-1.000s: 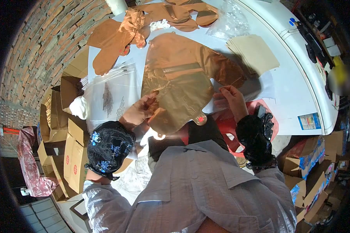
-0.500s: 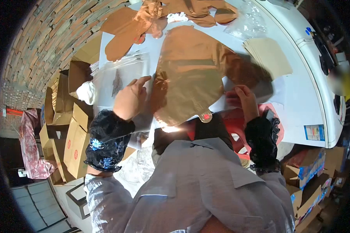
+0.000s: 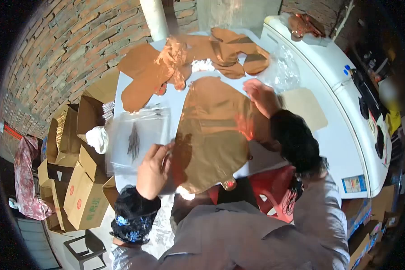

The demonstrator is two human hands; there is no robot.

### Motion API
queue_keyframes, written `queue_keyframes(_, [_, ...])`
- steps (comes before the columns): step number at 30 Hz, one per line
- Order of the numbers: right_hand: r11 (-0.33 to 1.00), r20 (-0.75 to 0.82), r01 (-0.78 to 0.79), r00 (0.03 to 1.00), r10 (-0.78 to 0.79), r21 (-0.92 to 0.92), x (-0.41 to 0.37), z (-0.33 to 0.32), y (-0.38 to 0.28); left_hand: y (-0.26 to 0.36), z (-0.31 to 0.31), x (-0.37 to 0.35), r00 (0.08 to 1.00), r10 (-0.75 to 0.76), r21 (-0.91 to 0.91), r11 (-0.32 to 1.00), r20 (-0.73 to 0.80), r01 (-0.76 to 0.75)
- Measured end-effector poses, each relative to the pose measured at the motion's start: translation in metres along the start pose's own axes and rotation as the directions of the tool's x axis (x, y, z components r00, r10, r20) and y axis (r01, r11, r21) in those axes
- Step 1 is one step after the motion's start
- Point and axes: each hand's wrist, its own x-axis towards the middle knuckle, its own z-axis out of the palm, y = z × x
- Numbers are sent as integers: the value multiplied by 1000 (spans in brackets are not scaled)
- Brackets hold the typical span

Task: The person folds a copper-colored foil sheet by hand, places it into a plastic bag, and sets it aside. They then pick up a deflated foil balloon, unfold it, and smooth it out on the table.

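A flat, shiny copper-coloured foil balloon (image 3: 211,153) lies in front of me, with a short tail bearing a red mark at its near end. My left hand (image 3: 152,171) is beside its left edge, fingers bent and thumb apart, holding nothing visible. At the balloon's upper right edge, my right hand (image 3: 262,96) hovers with loosely bent, slightly blurred fingers. Nothing shows in that hand. More flat copper foil pieces (image 3: 137,78) lie at the far side of the table, and clear plastic bags (image 3: 141,135) are left of the balloon.
The white table (image 3: 342,148) carries a beige sheet stack (image 3: 305,108) and crumpled clear plastic (image 3: 285,72) on the right. Open cardboard boxes (image 3: 85,189) stand on the left, near a brick wall (image 3: 76,49). A red stool (image 3: 272,189) is below the table edge.
My right hand has moved from the balloon's lower right up to its upper right edge. My left hand's extended index finger has bent. The camera view has tilted upward.
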Motion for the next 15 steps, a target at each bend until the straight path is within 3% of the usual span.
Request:
queue_keyframes(1, [993, -8, 102, 995, -103, -54, 28, 18, 25, -2, 2, -1, 999, 11, -46, 999, -30, -13])
queue_keyframes(3, [989, 15, 134, 991, -133, -68, 70, 35, 33, -1, 3, -4, 998, 7, -21, 1000, -62, -8])
queue_keyframes(5, [947, 202, 28, 979, 40, -319, 111, 42, 27, 2, 2, -8, 994, -14, -58, 998, -108, 8])
queue_keyframes(8, [896, 197, 109, 980, -25, -430, 154, 63, 36, 1, 2, -14, 984, -128, -89, 989, -120, 117])
queue_keyframes(12, [871, 305, 157, 952, -8, -466, 183, 81, 83, -2, 3, -22, 950, -271, -142, 958, -152, 251])
queue_keyframes(15, [730, 450, 454, 865, -222, -511, 197, 97, 130, -8, 3, -23, 942, -301, -122, 951, -146, 285])
